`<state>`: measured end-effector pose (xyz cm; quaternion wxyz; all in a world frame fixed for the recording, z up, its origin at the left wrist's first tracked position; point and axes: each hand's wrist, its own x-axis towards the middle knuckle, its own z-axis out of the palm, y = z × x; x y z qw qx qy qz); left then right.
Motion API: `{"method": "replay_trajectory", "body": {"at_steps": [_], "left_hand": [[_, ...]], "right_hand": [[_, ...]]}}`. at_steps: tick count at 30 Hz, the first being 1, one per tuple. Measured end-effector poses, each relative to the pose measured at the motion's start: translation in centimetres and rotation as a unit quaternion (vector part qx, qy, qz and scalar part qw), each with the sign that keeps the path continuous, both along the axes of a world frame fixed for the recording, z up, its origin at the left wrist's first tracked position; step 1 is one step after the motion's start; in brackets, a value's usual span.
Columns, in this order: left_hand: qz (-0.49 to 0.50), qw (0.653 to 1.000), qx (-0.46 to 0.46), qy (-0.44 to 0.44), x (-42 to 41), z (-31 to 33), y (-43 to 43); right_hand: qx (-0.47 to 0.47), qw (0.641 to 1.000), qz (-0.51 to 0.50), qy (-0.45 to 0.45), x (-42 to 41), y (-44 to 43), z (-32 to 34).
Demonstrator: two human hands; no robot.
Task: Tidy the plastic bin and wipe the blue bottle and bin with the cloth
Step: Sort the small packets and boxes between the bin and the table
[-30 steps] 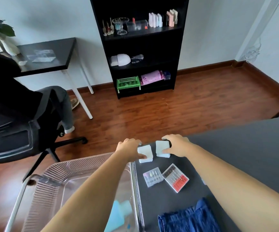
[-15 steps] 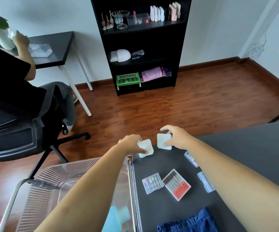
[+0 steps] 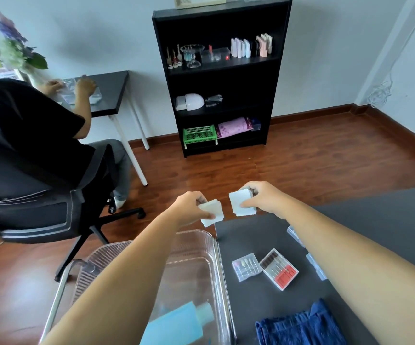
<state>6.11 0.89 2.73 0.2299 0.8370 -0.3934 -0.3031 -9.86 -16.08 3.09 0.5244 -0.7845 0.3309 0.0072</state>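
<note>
Small cases point(image 3: 247, 270) and cloth point(image 3: 298, 327) crowd table point(image 3: 375, 220) beside the bin point(image 3: 217, 257)

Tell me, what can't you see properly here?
Head view:
- blue bottle: left forearm covers part, bottom edge cuts the rest.
- blue cloth: cut off by the bottom edge.
- clear cases: mostly under the right forearm.
- shelf bottles: too small to tell apart.
- white squares: partly covered by the left hand and right hand.

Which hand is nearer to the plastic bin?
Left. The left hand is just beyond the far rim of the bin; the right hand is farther right, by the table edge.
</note>
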Motion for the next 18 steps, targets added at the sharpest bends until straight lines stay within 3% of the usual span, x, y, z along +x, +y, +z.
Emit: {"method": "replay_trajectory", "body": {"at_steps": [9,18], "left_hand": [[0.083,0.996,0.041,0.003,5.7,2.3,14.9],[0.124,0.988,0.097,0.001,5.0,-5.7,23.7]], "right_hand": [[0.049,0.996,0.071,0.010,6.5,13.2,1.8],[0.021,0.995,0.072,0.069,8.5,22.7,-5.9]]}}
